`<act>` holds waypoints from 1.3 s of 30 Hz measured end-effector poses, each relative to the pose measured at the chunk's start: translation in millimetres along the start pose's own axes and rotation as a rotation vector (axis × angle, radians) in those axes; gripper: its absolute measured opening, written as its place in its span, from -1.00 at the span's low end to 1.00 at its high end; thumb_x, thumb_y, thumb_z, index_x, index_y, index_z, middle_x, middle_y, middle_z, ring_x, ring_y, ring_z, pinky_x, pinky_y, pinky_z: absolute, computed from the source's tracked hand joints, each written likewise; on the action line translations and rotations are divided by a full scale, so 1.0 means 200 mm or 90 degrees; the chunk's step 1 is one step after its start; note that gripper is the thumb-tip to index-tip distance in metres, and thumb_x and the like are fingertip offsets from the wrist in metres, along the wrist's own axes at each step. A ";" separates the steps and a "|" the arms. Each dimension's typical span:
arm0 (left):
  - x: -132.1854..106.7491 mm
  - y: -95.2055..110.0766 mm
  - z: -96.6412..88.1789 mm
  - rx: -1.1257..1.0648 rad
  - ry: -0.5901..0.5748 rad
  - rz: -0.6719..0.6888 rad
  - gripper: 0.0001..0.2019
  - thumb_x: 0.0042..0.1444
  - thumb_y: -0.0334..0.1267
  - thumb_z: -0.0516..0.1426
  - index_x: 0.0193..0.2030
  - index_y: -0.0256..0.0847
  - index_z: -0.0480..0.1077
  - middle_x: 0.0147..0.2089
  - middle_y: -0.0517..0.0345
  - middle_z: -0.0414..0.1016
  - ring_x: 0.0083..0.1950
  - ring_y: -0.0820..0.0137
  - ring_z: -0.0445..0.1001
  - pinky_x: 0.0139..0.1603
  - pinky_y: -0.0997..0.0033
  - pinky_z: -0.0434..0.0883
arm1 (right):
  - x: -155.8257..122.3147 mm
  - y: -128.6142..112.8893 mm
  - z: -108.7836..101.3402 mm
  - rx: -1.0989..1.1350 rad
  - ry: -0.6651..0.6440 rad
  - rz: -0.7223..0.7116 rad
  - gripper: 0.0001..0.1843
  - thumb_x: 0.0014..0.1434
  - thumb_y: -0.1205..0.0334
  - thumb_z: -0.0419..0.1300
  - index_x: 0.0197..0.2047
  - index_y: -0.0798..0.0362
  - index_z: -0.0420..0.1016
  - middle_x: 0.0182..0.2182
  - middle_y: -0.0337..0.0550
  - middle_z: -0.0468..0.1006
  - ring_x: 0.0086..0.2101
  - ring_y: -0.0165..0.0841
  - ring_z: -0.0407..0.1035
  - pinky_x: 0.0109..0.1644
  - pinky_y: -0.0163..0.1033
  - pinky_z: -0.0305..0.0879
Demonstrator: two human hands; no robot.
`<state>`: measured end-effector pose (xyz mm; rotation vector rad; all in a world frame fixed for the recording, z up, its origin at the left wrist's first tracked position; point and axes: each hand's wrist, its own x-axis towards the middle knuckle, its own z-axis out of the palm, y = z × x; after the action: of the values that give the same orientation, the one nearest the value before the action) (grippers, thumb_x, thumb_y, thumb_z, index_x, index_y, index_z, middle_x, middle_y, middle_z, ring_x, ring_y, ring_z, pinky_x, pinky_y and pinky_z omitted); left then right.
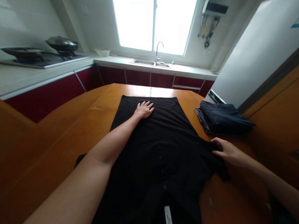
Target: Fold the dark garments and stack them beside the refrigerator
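A black buttoned shirt (155, 134) lies spread on the wooden table (73, 118), its hem toward the window and its collar with a white label (168, 217) nearest me. My left hand (144, 110) rests flat on the shirt close to the hem, fingers spread. At the shirt's right side, my right hand (225, 150) pinches the short sleeve (216, 162) between thumb and fingers. Part of the other sleeve (80, 158) shows beyond my left forearm. The forearm covers some of the shirt's left edge.
A stack of folded dark clothes (223, 117) sits at the table's right side. Beyond the table are a counter with a sink (150, 62), a stove (47, 60) with two pans, and a fridge (257, 52) at right.
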<state>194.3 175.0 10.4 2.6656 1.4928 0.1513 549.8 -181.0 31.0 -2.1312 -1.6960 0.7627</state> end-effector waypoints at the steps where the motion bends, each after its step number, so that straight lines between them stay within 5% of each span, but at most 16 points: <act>1: 0.00 0.00 0.00 0.002 -0.005 0.000 -0.34 0.36 0.16 -0.28 0.52 0.02 0.00 0.57 0.14 -0.13 0.56 0.10 -0.15 0.47 -0.15 -0.12 | -0.02 0.02 -0.02 0.007 -0.015 0.013 -0.65 -0.02 0.14 0.33 -0.11 -0.06 0.50 -0.13 -0.06 0.65 -0.11 -0.09 0.54 -0.03 -0.10 0.44; 5: 0.00 0.01 -0.01 0.009 -0.023 0.002 -0.36 0.37 0.16 -0.27 0.52 0.06 -0.03 0.58 0.16 -0.17 0.56 0.10 -0.17 0.47 -0.16 -0.14 | -0.01 0.00 -0.12 -0.118 0.002 0.041 -0.69 -0.04 0.13 0.38 -0.17 -0.07 0.55 -0.18 -0.04 0.66 -0.19 -0.07 0.55 -0.11 -0.11 0.44; 8: 0.01 0.01 -0.01 0.011 -0.027 -0.001 -0.36 0.37 0.16 -0.27 0.52 0.07 -0.05 0.58 0.16 -0.18 0.57 0.11 -0.19 0.47 -0.18 -0.16 | 0.14 -0.21 -0.11 -0.216 0.093 -0.014 -0.65 0.18 -0.02 0.24 -0.03 -0.05 0.57 -0.08 0.05 0.64 -0.07 -0.02 0.53 0.03 -0.04 0.40; 12: 0.00 0.01 -0.02 0.013 -0.026 -0.002 -0.37 0.38 0.15 -0.27 0.52 0.06 -0.04 0.58 0.16 -0.19 0.57 0.11 -0.20 0.47 -0.18 -0.16 | 0.53 -0.58 0.11 -0.176 0.102 -0.232 -0.43 0.38 0.01 -0.01 0.33 0.10 0.33 0.31 0.09 0.34 0.30 -0.16 0.20 0.38 -0.12 0.09; 16: -0.01 0.01 -0.02 0.013 -0.014 -0.001 -0.37 0.38 0.15 -0.27 0.51 0.08 -0.02 0.58 0.17 -0.16 0.57 0.12 -0.19 0.47 -0.17 -0.15 | 0.97 -0.79 0.36 -0.222 0.029 -0.249 -0.31 0.43 -0.06 -0.13 0.48 0.14 0.03 0.48 0.09 -0.10 0.45 -0.14 -0.24 0.47 0.11 -0.24; 19: 0.00 0.00 0.00 0.009 -0.009 0.004 -0.37 0.38 0.16 -0.28 0.51 0.07 -0.01 0.57 0.18 -0.14 0.56 0.12 -0.17 0.47 -0.18 -0.13 | 1.25 -0.78 0.37 -0.230 0.065 -0.199 -0.27 0.43 -0.11 -0.18 0.50 0.14 -0.04 0.49 0.11 -0.15 0.45 -0.15 -0.27 0.46 0.14 -0.33; 25: 0.02 -0.02 0.02 -0.007 -0.014 -0.001 -0.35 0.36 0.20 -0.28 0.52 0.10 -0.03 0.58 0.21 -0.17 0.57 0.13 -0.20 0.49 -0.17 -0.17 | 1.66 -0.54 0.13 -0.226 0.122 -0.082 -0.26 0.42 -0.14 -0.20 0.49 0.12 -0.02 0.48 0.12 -0.12 0.44 -0.13 -0.23 0.44 0.24 -0.35; 29: 0.03 -0.01 0.00 -0.013 -0.046 -0.015 -0.35 0.35 0.20 -0.26 0.52 0.10 -0.05 0.58 0.22 -0.21 0.57 0.10 -0.24 0.48 -0.21 -0.21 | 1.73 -0.53 0.10 -0.240 0.171 -0.020 -0.26 0.42 -0.09 -0.18 0.48 0.19 -0.01 0.48 0.20 -0.12 0.44 -0.04 -0.26 0.41 0.36 -0.39; 32: 0.07 0.06 -0.02 -0.011 -0.068 -0.012 -0.35 0.36 0.14 -0.21 0.52 0.03 -0.04 0.58 0.16 -0.24 0.57 0.06 -0.27 0.46 -0.29 -0.23 | 1.69 -0.68 0.20 -0.263 0.242 -0.110 -0.30 0.41 0.01 -0.16 0.47 0.25 0.01 0.48 0.21 -0.13 0.45 -0.05 -0.31 0.42 0.32 -0.42; 35: 0.15 0.15 -0.02 -0.012 -0.055 0.040 -0.38 0.38 0.04 -0.23 0.53 -0.06 -0.05 0.58 0.14 -0.22 0.58 0.11 -0.27 0.47 -0.27 -0.23 | 1.67 -0.85 0.33 -0.264 0.132 -0.276 -0.34 0.41 0.06 -0.18 0.48 0.17 0.03 0.48 0.07 -0.10 0.45 -0.14 -0.27 0.45 0.23 -0.33; 39: 0.24 0.06 0.00 -0.027 -0.066 -0.002 -0.34 0.36 0.16 -0.28 0.53 0.04 -0.06 0.58 0.19 -0.22 0.58 0.12 -0.27 0.48 -0.23 -0.22 | 1.74 -0.83 0.32 -0.245 0.052 -0.224 -0.30 0.42 -0.08 -0.19 0.50 0.07 -0.02 0.49 0.03 -0.13 0.45 -0.15 -0.26 0.45 0.24 -0.34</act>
<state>228.9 209.9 13.6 2.5952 1.4456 0.0424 435.2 190.1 -3.6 -1.9621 -2.2317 0.2606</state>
